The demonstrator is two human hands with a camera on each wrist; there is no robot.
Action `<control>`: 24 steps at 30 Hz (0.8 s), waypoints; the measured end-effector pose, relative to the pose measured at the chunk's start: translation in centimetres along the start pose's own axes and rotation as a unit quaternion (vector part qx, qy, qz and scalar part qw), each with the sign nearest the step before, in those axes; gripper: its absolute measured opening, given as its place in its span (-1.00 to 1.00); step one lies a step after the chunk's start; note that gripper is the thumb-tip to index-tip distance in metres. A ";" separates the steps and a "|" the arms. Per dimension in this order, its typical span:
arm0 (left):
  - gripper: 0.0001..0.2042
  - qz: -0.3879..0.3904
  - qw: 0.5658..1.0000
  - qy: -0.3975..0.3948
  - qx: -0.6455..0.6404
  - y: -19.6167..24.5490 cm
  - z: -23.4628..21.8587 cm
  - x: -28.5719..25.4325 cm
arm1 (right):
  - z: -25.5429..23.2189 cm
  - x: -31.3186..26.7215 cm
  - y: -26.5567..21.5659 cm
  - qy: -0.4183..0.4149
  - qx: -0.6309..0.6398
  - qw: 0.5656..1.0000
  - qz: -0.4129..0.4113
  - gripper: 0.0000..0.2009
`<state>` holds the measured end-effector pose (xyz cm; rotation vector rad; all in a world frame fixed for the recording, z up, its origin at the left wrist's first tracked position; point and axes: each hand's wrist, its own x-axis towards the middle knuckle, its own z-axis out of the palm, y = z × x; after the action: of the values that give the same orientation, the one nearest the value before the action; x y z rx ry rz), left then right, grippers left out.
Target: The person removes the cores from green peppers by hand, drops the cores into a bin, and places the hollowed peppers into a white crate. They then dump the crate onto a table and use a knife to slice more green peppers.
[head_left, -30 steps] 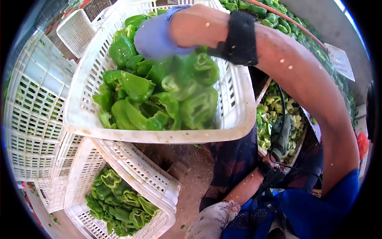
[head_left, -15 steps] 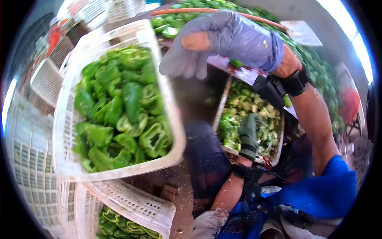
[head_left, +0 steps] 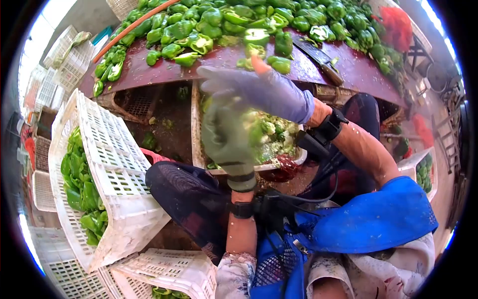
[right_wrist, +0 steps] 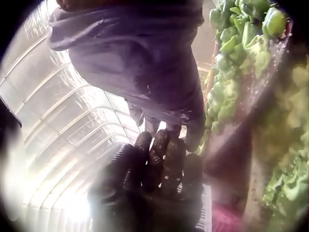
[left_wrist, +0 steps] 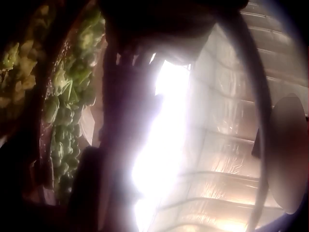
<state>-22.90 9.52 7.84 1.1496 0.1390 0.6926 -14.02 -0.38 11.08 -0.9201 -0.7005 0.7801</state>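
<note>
My left hand point(head_left: 226, 132), in a blurred grey-green glove, hovers over the white crate of chopped green pepper bits point(head_left: 271, 134). My right hand point(head_left: 269, 92) wears a purple glove with the thumb tip bare, its fingers stretched out to the left just above the left glove. In the right wrist view, the dark left-glove fingers point(right_wrist: 166, 159) reach up to the purple right-glove fingertips point(right_wrist: 193, 130), with nothing seen between the hands. Beyond them, cut and whole green peppers point(head_left: 211, 30) are heaped on the dark red table point(head_left: 144, 65).
A knife point(head_left: 318, 60) lies on the table near its front edge. At my left leg, a tilted white crate point(head_left: 134, 214) holds pepper pieces point(head_left: 82, 184). Another white crate point(head_left: 167, 269) stands below it. An orange pole point(head_left: 132, 30) crosses the table's left side.
The view has swung from the pepper crate at left to the table. The right hand has moved from over that crate to the left hand, which has lifted from the crate of bits.
</note>
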 end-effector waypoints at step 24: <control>-0.51 -0.185 0.810 -0.326 0.451 -5.9 -11.7 -0.8 | -4.1 -9.8 2.3 0.047 -0.318 0.903 0.286 -0.30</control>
<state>-26.13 16.99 -2.52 2.1432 0.0993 -0.2128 -16.64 -9.30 5.38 -1.8022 -0.6084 1.0314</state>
